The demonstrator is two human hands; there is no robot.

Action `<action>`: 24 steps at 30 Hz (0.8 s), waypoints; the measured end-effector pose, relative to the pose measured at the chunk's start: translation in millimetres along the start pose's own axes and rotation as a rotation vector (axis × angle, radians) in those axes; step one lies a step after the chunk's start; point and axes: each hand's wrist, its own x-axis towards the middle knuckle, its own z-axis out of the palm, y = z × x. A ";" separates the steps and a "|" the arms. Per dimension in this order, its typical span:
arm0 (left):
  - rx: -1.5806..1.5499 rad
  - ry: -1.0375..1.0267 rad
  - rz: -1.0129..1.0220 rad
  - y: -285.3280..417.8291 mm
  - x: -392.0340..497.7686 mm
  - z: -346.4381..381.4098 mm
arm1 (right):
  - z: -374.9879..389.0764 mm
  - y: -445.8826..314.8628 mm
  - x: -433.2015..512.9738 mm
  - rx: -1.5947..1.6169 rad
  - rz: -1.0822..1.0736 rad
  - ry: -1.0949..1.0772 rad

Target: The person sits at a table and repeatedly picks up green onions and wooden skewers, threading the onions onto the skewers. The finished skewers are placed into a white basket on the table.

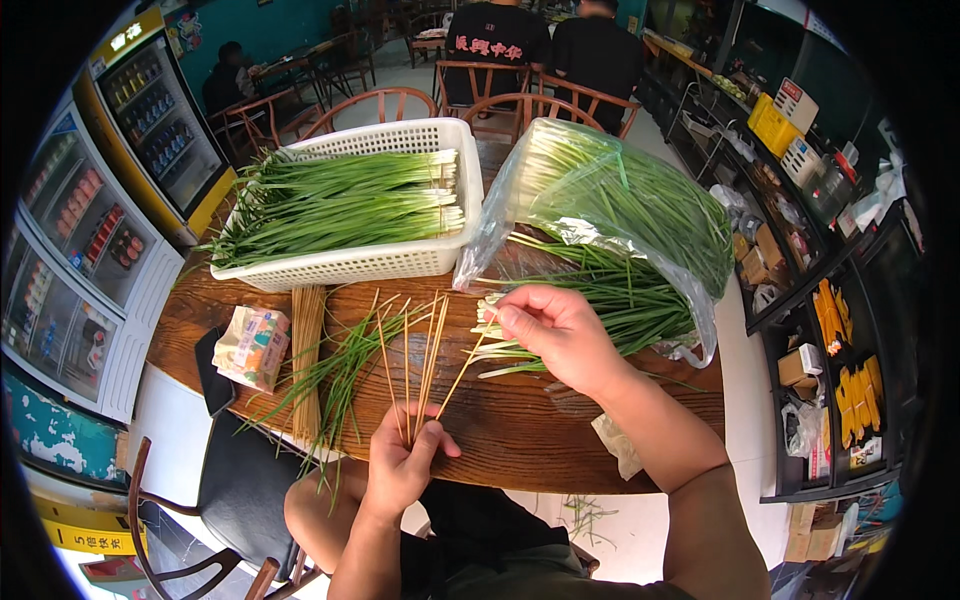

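Observation:
My left hand [405,461] holds several thin bamboo skewers [427,367] near their lower ends, fanned out and pointing away from me. My right hand [559,337] pinches a small pale stalk end [491,309] between thumb and forefinger, at the tip of the rightmost skewer [466,364]. Whether the skewer pierces it is too small to tell. Beneath and beyond that hand lies a pile of loose garlic chives [637,300], white ends to the left. Some thin green chives [349,367] lie to the left of the held skewers.
A white plastic basket [360,266] of chive bundles stands at the back left. Beside it is a clear plastic bag [637,180] full of chives. A skewer bundle [306,360], tissue pack [255,349] and dark phone [214,371] lie on the wooden table [517,450]. Two people sit beyond.

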 end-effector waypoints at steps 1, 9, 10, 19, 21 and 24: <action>0.012 -0.001 0.010 0.1 -0.3 0.4 | 1.9 1.3 -1.5 -0.030 -0.016 0.001; -0.087 0.014 -0.002 -3.9 -16.3 8.0 | 3.8 2.8 -5.4 -0.248 0.068 -0.236; -0.104 0.025 -0.011 -5.3 -19.3 7.4 | -1.7 4.2 -1.6 -0.295 0.014 -0.196; -0.107 0.108 0.006 -23.2 -34.0 2.8 | -17.2 17.6 9.2 -0.898 -0.371 -0.086; -0.100 0.129 0.020 -27.9 -33.1 3.1 | -12.5 12.9 8.0 -0.527 -0.120 -0.141; -0.115 0.133 0.053 -32.9 -33.9 3.3 | -5.1 6.1 6.5 -0.205 0.099 -0.223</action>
